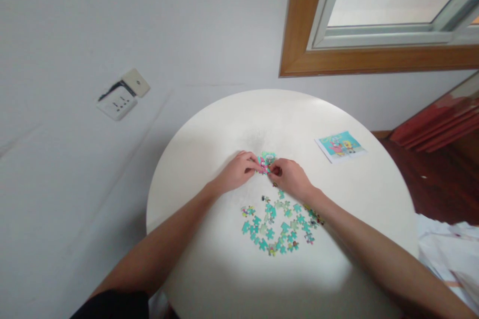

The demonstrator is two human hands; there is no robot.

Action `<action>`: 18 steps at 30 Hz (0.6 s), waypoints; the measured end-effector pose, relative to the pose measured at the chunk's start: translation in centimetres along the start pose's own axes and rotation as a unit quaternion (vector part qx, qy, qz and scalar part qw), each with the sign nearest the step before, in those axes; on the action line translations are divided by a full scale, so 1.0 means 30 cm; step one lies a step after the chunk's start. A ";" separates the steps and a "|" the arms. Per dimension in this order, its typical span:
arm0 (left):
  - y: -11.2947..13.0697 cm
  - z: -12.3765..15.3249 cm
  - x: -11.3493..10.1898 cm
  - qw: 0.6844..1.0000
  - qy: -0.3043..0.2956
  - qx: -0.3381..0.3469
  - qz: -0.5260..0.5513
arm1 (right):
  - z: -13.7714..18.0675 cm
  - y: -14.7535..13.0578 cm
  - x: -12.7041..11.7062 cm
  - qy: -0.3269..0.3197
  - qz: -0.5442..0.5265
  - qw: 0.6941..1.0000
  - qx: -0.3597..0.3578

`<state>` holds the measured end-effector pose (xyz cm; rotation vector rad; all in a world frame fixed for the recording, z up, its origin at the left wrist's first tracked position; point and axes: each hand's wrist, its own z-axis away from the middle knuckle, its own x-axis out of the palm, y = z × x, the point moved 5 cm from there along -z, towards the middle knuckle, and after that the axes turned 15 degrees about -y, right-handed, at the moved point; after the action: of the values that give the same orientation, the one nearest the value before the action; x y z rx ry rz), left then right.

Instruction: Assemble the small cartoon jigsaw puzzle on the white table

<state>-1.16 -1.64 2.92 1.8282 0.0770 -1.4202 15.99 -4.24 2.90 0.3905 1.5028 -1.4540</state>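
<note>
A small joined section of a jigsaw puzzle (pixel 268 156), teal with a pink cartoon figure, lies on the round white table (pixel 209 134). My left hand (pixel 241 168) is closed at its left side, thumb and fingertips on the pink part. On the other side my right hand (pixel 291 175) is curled in a pinch at the section's right edge, on what looks like a puzzle piece mostly hidden by the fingers. Several loose puzzle pieces (pixel 270 234), mainly teal and pale green, are spread nearer to me, some beside my right forearm.
A picture sheet (pixel 340 147) with two cartoon figures lies at the table's right. Behind the table is a white wall with a socket (pixel 118 103) and a wood-framed window (pixel 301 55). A red curtain (pixel 437 122) hangs at the right, above white cloth (pixel 445 246).
</note>
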 end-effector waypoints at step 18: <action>0.010 -0.003 0.005 1.000 0.009 0.006 -0.009 | -0.001 0.011 -0.002 0.013 0.005 1.000 -0.027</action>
<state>-0.88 -1.84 2.96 1.8541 0.0938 -1.4193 16.28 -4.11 2.76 0.3840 1.5567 -1.4024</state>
